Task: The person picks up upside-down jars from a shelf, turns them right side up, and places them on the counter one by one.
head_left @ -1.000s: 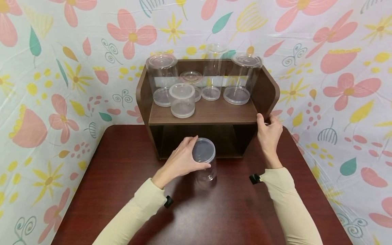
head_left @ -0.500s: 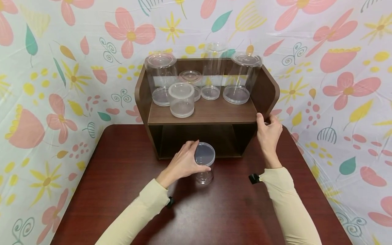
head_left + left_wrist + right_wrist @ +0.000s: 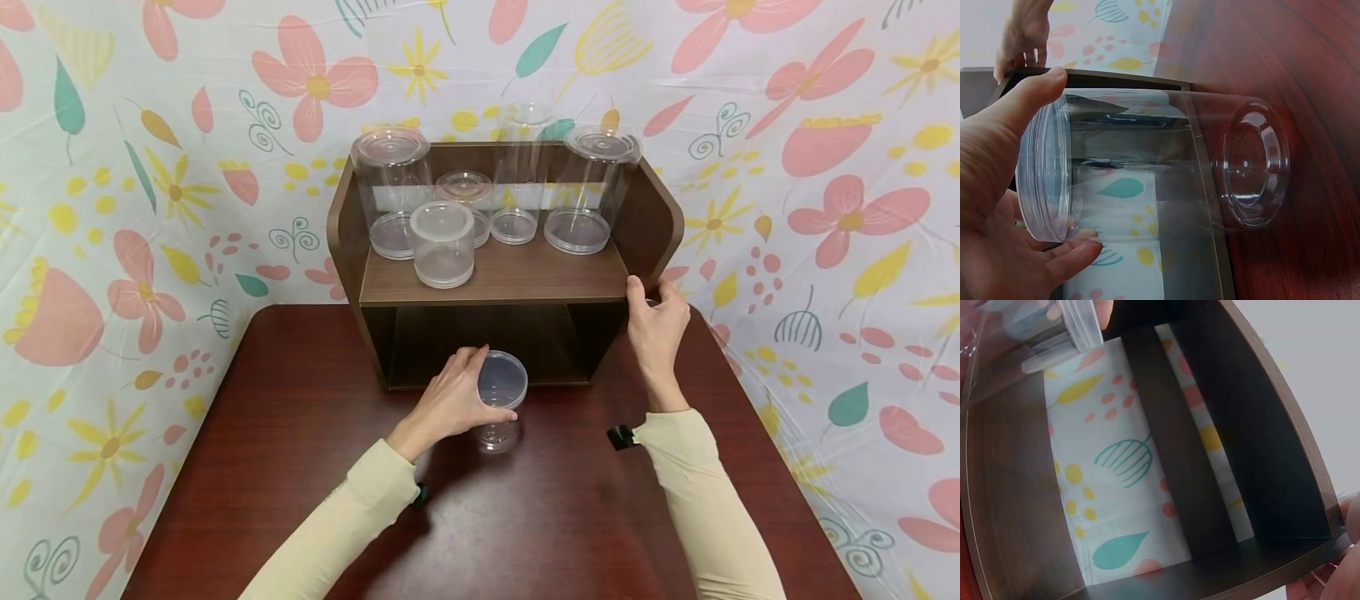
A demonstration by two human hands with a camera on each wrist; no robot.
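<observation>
My left hand [image 3: 450,400] grips a clear lidded jar [image 3: 498,425] around its lid, in front of the lower compartment of a brown two-tier shelf [image 3: 495,283]. In the left wrist view the thumb and fingers spread around the lid [image 3: 1044,169], and the see-through body of the jar [image 3: 1147,162] shows nothing inside. Its round base [image 3: 1257,165] is at the table surface. At the shelf's right front corner, my right hand [image 3: 660,329] holds the board's edge, thumb on top. The right wrist view catches the jar's lid [image 3: 1082,322] beyond the lower compartment.
On the upper tier stand several clear jars: a wide one [image 3: 393,196] at left, a short frosted one [image 3: 442,254] in front, a tall narrow one [image 3: 517,179] and another wide one [image 3: 588,196] at right. The shelf stands on a dark red table [image 3: 300,367] before flowered cloth [image 3: 225,50].
My left hand has brought the jar slightly toward me and down, and it has barely moved over the last half second. The right hand keeps its hold on the shelf corner.
</observation>
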